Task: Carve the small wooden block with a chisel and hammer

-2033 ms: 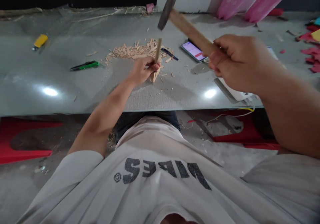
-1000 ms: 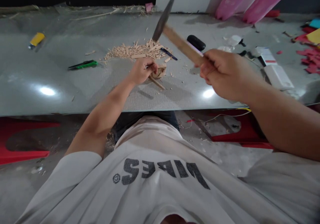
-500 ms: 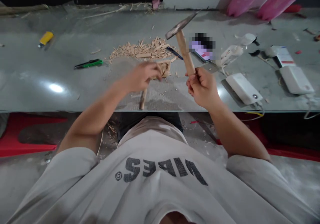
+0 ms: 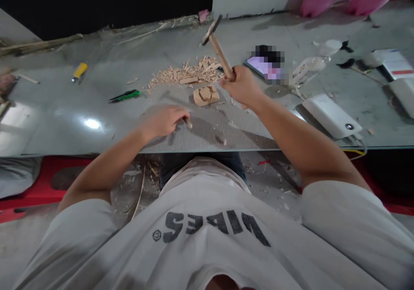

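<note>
My right hand [image 4: 244, 85] is closed round the wooden handle of a hammer [image 4: 221, 55], its metal head raised over the far side of the table. My left hand [image 4: 167, 121] is curled over a short wooden-handled tool [image 4: 187, 123], low above the near part of the table; most of the tool is hidden by the fingers. Between the hands and a little beyond them lies a carved wood block [image 4: 206, 95] with a rounded shape cut into its top. A heap of wood chips [image 4: 184, 75] is spread just behind the block.
On the left lie a green cutter [image 4: 124, 96] and a yellow cutter [image 4: 79, 72]. To the right are a phone [image 4: 265, 68], a crumpled clear plastic piece [image 4: 310, 70] and a white power bank [image 4: 331, 115] with a cable. Part of another person's hand [image 4: 6, 81] shows at the left edge.
My left hand has drawn back from the wood block and now has the short tool in its fingers. My right hand has moved left with the hammer. The view has shifted slightly.
</note>
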A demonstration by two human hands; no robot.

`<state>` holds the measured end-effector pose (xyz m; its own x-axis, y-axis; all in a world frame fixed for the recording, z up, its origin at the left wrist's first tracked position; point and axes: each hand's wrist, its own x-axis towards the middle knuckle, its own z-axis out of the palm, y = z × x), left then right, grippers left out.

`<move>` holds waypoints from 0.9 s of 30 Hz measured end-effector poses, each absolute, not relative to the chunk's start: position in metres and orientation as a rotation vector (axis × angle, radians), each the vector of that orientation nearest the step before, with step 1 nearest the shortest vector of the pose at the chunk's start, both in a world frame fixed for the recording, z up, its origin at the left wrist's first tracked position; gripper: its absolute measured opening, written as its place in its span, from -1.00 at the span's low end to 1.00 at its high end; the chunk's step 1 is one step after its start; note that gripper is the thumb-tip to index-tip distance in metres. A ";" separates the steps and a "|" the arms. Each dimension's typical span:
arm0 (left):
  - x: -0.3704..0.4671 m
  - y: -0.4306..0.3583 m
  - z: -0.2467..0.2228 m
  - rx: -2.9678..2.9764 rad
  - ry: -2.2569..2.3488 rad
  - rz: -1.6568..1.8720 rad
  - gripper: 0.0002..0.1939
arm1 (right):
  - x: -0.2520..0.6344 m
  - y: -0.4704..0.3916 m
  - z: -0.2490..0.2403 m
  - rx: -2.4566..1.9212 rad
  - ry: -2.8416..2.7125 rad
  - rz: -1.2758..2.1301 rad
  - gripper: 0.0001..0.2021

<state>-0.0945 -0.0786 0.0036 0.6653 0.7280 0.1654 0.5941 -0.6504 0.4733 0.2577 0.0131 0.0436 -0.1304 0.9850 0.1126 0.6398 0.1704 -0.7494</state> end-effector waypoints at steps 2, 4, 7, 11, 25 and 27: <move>-0.087 -0.048 -0.002 2.182 1.236 0.785 -0.86 | 0.242 0.024 0.040 -1.643 -1.873 0.690 -0.56; -0.079 -0.013 -0.008 1.850 1.392 0.947 -0.91 | 0.231 0.029 0.035 -1.693 -1.908 0.682 -0.52; -0.069 0.031 -0.014 1.459 1.551 0.877 -0.77 | 0.223 0.027 0.028 -1.700 -1.948 0.709 -0.51; -0.060 0.051 -0.024 1.370 1.541 0.935 -0.68 | 0.222 0.025 0.024 -1.692 -1.908 0.747 -0.46; -0.025 0.017 -0.021 1.915 1.153 1.341 -0.14 | 0.205 -0.019 0.030 -1.474 -1.743 1.079 -0.57; -0.019 0.005 -0.009 1.959 1.070 1.239 -0.12 | 0.207 -0.027 0.037 -1.453 -1.832 0.967 -0.59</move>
<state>-0.0188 0.0051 -0.0085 0.2469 0.8586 0.4492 0.3194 -0.5098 0.7988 0.2070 -0.0266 0.0371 -0.2191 0.9756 0.0162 0.5369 0.1344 -0.8329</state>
